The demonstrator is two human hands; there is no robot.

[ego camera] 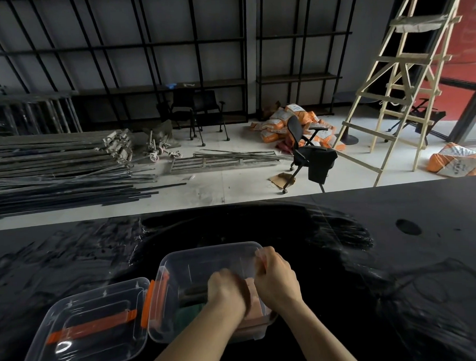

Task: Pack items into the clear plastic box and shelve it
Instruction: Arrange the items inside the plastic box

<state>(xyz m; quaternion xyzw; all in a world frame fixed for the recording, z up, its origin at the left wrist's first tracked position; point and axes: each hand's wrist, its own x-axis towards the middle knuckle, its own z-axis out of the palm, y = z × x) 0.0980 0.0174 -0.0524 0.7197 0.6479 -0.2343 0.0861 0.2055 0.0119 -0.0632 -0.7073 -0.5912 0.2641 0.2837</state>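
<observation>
The clear plastic box (196, 258) sits open on the black table (396, 255), near its front edge. Its clear lid (85, 328), with an orange handle strap and orange clips, lies flat to the box's left. Inside the box I see a pinkish-brown flat item (256, 301), a green item (191, 314) and a dark item (193, 292). My left hand (227, 291) reaches into the box with fingers curled down on the contents. My right hand (275, 276) grips the box's right rim, its fingers over the wall.
Beyond the table's far edge lies a dusty floor with piled metal bars (55, 170), black chairs (308, 153), orange-and-white sacks (288, 122) and a wooden ladder (401, 88). Black shelving (201, 81) lines the back wall.
</observation>
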